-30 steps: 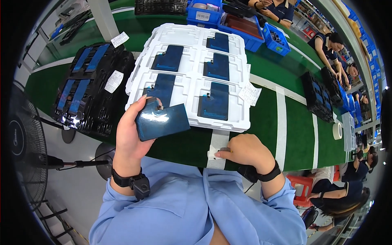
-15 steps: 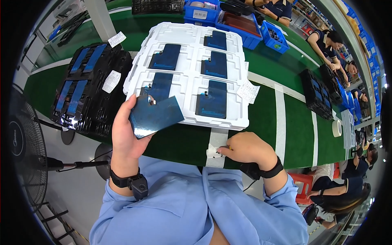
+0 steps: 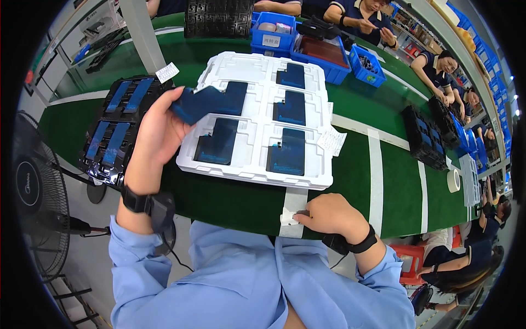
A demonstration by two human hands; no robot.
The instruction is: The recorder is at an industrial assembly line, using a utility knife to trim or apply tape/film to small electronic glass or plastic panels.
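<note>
My left hand [image 3: 156, 131] grips a flat dark blue panel [image 3: 193, 105] by its left end, fingers beneath and thumb on top. The panel hangs tilted over the left edge of a white moulded tray [image 3: 255, 176], overlapping the view of a similar panel [image 3: 235, 100] in the middle left pocket. Other dark blue L-shaped panels [image 3: 217, 143] lie in the tray's pockets. My right hand [image 3: 337, 215] rests near the table's front edge, thumb and forefinger pinched on a small dark thing too hidden to name. A white scrap with dark specks [image 3: 288, 217] lies beside its fingertips.
Black trays [image 3: 123, 104] with blue strips stand at the left, by a floor fan [image 3: 38, 181]. Blue bins [image 3: 320, 60] sit beyond the white tray. A tape roll [image 3: 453, 180] and black trays [image 3: 423, 137] are at right. Co-workers [image 3: 364, 19] sit across and along the table.
My left hand has moved up and left with the panel, which has turned and tilted. The white tray sits lower in view. My right hand stays by the white scrap.
</note>
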